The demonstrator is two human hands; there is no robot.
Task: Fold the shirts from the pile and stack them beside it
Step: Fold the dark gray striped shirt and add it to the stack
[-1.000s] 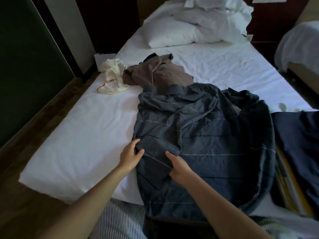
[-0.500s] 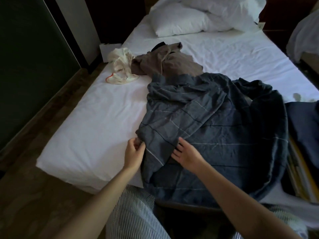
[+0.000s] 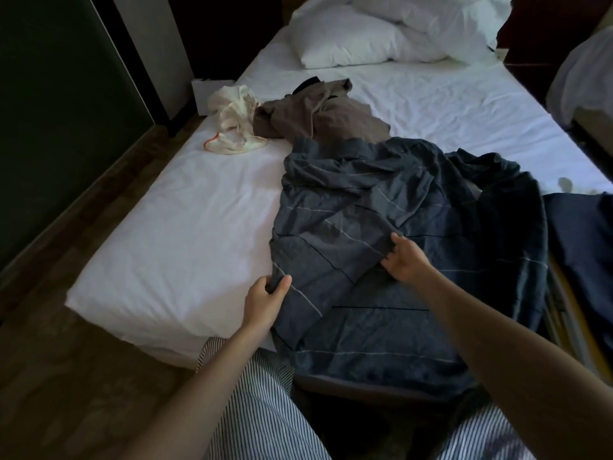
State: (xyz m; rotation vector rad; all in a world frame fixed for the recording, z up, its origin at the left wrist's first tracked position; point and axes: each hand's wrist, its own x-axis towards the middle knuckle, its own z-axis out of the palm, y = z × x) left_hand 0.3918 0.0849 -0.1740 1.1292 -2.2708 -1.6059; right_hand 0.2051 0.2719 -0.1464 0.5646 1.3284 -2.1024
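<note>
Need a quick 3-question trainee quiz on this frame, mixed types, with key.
1. True or false: the left hand pinches the edge of the striped shirt.
2. What lies just beyond the striped shirt, toward the pillows? A) brown shirt B) folded towel C) open book
3. Fill in: from the person's view, the cream garment lies to the ___ of the brown shirt.
Key: 1 true; 2 A; 3 left.

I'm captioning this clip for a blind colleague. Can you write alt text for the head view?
A dark striped shirt lies spread on a white bed; the left hand pinches its edge, the right hand grips a fold. Beyond it lie a brown garment, a cream garment and pillows.
</note>
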